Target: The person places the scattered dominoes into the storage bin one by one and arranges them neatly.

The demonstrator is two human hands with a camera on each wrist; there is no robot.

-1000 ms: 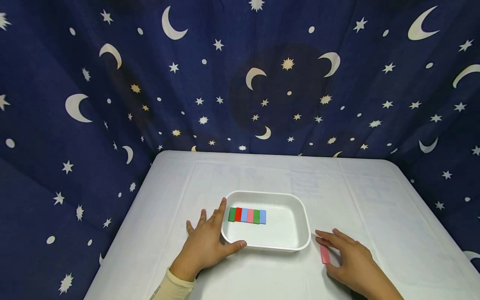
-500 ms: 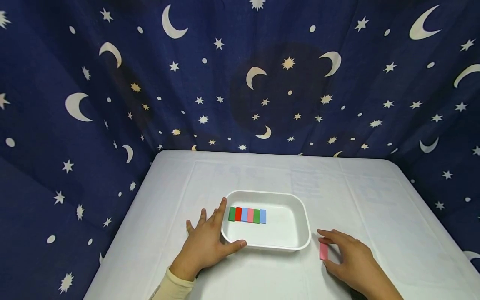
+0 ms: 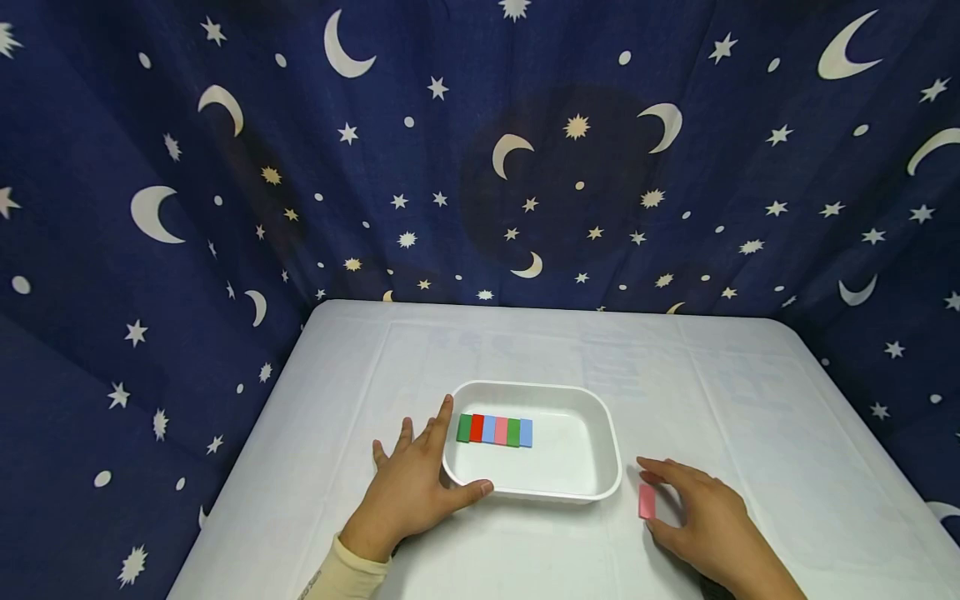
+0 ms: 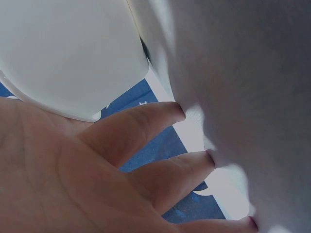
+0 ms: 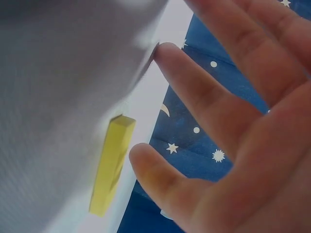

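Note:
A white plastic tray (image 3: 573, 475) stands on the table, with a row of several coloured blocks (image 3: 495, 431) along its left part: green, red, blue and pink. My left hand (image 3: 412, 492) is spread at the tray's left corner, index finger along the left rim and thumb over the near rim; the left wrist view shows the tray's wall (image 4: 68, 53) beside the palm. To the right of the tray, my right hand (image 3: 701, 521) holds a pink block (image 3: 647, 502) by its ends, thumb at the near end and a fingertip at the far end.
A yellow block (image 5: 112, 165) lies by the right hand's little finger in the right wrist view; the hand hides it in the head view. White cloth (image 3: 517, 342) covers the table. A dark blue curtain (image 3: 465, 167) with moons and stars hangs behind it.
The right hand has turned the pink block straighter and shifted it slightly away from the person. The left hand and the tray have stayed in place.

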